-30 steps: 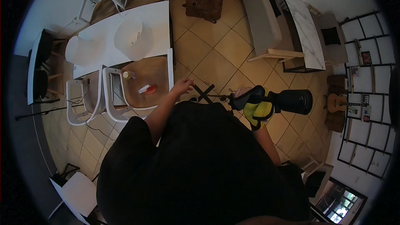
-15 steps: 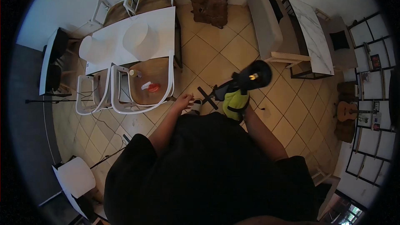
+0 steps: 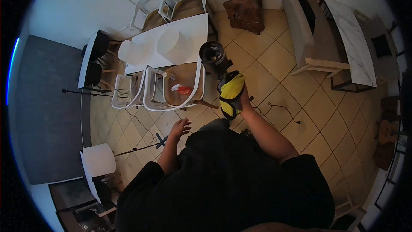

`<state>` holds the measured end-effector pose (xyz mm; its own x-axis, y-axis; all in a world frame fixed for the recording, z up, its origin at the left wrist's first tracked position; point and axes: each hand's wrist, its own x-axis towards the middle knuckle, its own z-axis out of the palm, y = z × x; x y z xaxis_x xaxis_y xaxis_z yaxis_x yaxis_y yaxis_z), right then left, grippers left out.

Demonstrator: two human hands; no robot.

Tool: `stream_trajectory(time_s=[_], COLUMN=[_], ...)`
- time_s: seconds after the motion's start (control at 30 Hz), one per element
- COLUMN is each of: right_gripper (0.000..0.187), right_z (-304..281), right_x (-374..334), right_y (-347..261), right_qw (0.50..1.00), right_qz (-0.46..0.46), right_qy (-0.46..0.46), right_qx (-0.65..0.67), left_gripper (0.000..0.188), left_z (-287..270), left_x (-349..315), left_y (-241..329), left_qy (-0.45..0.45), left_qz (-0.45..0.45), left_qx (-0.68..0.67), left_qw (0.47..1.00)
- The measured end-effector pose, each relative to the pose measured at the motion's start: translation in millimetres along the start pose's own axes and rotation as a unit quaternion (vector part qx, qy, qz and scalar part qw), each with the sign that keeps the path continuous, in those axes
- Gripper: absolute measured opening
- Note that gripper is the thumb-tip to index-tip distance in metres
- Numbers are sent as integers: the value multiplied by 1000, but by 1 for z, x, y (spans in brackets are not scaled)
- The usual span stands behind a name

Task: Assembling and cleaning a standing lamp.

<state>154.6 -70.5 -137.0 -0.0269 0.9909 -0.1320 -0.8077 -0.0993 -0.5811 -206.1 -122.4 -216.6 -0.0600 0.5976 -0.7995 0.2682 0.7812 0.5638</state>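
Note:
My right hand (image 3: pixel 234 96) is covered by yellow-and-black fabric that looks like a work glove. Its fingers are closed around the neck of a black studio light (image 3: pixel 213 55), just below the cylindrical head. The round open end tilts up and shows a bulb-like part inside. Most of whatever supports the light is hidden behind my hand and arm. My left hand (image 3: pixel 180 127) is bare, its fingers apart and nothing in them, near the front of a white-framed chair (image 3: pixel 171 107).
A white table (image 3: pixel 199 23) bears two white lampshade-like cylinders. Red-and-white and small yellowish items lie on the chair seat (image 3: pixel 195 96). A cable (image 3: pixel 283 105) runs over floor tiles at right. At left stands a thin pole (image 3: pixel 139 148); a sofa (image 3: pixel 296 25) is at back right.
My right hand has swung the light leftward, its head now closer to the white table. My left hand has moved left and down. The whole view has turned.

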Motion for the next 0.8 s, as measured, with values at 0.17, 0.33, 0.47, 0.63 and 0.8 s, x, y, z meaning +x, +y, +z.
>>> stream_trajectory(time_s=[0.17, 0.33, 0.47, 0.63, 0.8], right_gripper=[24, 31, 31, 30, 30], right_z=[-28, -40, -50, -61, -52], right_x=[5, -5, -6, 0, -2], right_y=[16, 41, 53, 57, 66], right_qw=[994, 998, 994, 966, 904], right_qz=[-87, -40, -55, -143, -233], right_qy=[-31, 39, 90, 169, 256], right_qx=[-61, -6, -39, -137, -251], left_gripper=[62, 63, 61, 66, 61], left_z=[-9, -14, -27, -64, -117], left_x=[-4, 29, 66, 136, 239], left_y=[19, 59, 87, 115, 134], left_qy=[-17, -29, -14, -53, 0], left_qz=[15, 54, 79, 119, 199], left_qx=[1, 30, 39, 22, 55], left_qw=[1000, 998, 996, 991, 979])
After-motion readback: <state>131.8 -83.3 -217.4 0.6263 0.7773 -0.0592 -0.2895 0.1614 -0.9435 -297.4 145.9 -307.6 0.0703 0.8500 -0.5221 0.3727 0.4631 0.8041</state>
